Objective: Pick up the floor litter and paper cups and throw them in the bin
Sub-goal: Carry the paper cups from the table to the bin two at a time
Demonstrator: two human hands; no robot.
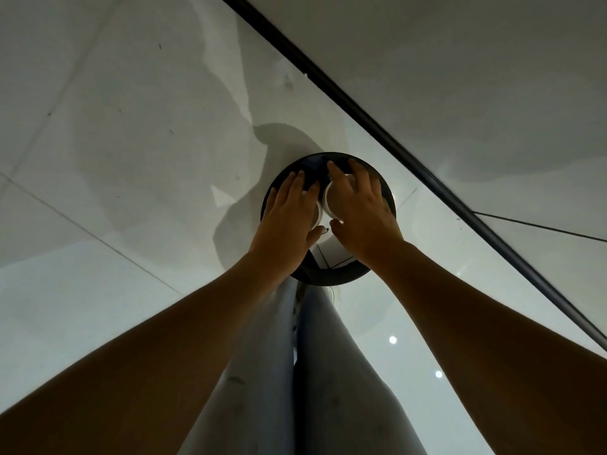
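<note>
Over bin, fingers round cups

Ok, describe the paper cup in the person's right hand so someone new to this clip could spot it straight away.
Find the round black bin on the pale tiled floor, just ahead of the person's legs. Two hands hover over its opening; the right hand grips a white paper cup from above. Its round pale face shows clearly between the fingers, whereas the left hand almost entirely hides its own white cup.
</note>
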